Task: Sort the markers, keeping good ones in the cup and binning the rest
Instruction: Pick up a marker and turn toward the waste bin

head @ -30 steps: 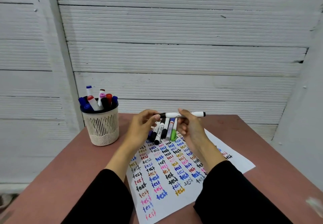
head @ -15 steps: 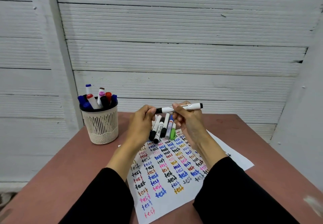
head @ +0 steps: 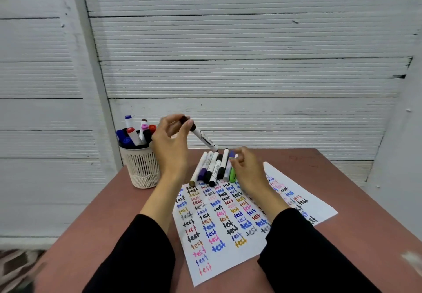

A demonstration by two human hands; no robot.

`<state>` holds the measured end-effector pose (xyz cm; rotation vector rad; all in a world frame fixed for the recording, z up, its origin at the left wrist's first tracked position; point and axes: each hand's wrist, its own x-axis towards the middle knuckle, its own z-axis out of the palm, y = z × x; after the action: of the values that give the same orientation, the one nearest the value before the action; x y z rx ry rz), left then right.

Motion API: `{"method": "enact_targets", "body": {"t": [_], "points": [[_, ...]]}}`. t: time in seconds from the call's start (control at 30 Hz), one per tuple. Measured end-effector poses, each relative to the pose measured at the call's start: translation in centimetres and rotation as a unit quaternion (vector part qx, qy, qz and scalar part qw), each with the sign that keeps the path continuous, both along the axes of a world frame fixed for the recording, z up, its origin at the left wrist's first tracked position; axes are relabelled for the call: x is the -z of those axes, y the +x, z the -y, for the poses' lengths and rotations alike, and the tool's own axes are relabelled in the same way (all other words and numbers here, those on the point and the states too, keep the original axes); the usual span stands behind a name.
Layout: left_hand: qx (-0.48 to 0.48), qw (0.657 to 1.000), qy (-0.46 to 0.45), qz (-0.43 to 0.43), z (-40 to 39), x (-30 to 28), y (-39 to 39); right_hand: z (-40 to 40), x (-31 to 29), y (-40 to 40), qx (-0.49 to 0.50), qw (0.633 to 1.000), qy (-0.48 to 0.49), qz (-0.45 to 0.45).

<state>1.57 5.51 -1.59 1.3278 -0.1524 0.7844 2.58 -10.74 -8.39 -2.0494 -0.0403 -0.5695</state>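
Note:
My left hand (head: 170, 142) pinches a white marker (head: 205, 140) by its black cap end. The marker tilts down to the right, in the air between the cup and the row of markers. The cream mesh cup (head: 142, 169) stands at the left of the table with several capped markers (head: 137, 134) upright in it. A row of several markers (head: 215, 168) lies at the top of the paper. My right hand (head: 249, 171) hovers at the right end of that row, by the blue and green ones, its fingers loosely curled and holding nothing I can see.
A white sheet (head: 228, 258) covered with the word "test" in many colours lies on the reddish-brown table (head: 102, 224). A white ribbed wall stands close behind. No bin is in view.
The marker was held level between both hands. My right hand has let go and dropped to the row; my left hand has raised the marker by its cap end towards the cup.

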Motion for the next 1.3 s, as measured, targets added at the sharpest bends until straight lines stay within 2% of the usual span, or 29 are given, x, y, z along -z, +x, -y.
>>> {"method": "enact_targets", "body": {"t": [0.07, 0.13, 0.3, 0.5, 0.6, 0.7, 0.77, 0.9, 1.07, 1.17, 1.3], "points": [[-0.047, 0.995, 0.059, 0.064, -0.9, -1.7, -0.7, -0.5, 0.6, 0.0, -0.027, 0.992, -0.12, 0.027], [-0.078, 0.987, 0.092, 0.109, -2.3, -3.8, -1.2, -0.9, 0.9, 0.0, -0.048, 0.979, -0.195, 0.033], [-0.169, 0.961, 0.171, 0.14, -6.0, -7.4, -0.4, -1.0, 1.1, -0.1, -0.063, 0.967, -0.246, 0.012], [-0.182, 0.951, 0.249, 0.014, -8.8, -6.6, 1.4, -1.1, 1.4, 0.3, -0.069, 0.962, -0.265, -0.018], [-0.137, 0.945, 0.289, -0.068, -8.9, -4.8, 1.8, -1.0, 1.3, 0.2, -0.074, 0.961, -0.265, -0.024], [-0.158, 0.899, 0.375, -0.161, -9.1, -3.4, 2.4, -1.0, 1.2, 0.0, -0.075, 0.963, -0.259, -0.028], [-0.186, 0.878, 0.396, -0.194, -8.9, -3.3, 2.1, -1.1, 1.2, -0.1, -0.077, 0.963, -0.256, -0.029], [-0.231, 0.839, 0.453, -0.193, -7.6, -3.4, 1.5, -1.0, 1.2, -0.1, -0.079, 0.965, -0.248, -0.039], [-0.298, 0.823, 0.482, -0.046, -5.2, -3.4, 0.3, -0.3, 0.5, -0.4, -0.058, 0.977, -0.2, -0.04], [-0.267, 0.821, 0.505, 0.011, -2.0, -2.6, -0.5, 1.4, -0.1, -0.6, -0.013, 0.981, -0.189, -0.036], [-0.148, 0.82, 0.552, -0.037, 1.5, 1.2, 1.0, 4.0, -0.3, -1.2, 0.042, 0.979, -0.194, -0.053]]}}
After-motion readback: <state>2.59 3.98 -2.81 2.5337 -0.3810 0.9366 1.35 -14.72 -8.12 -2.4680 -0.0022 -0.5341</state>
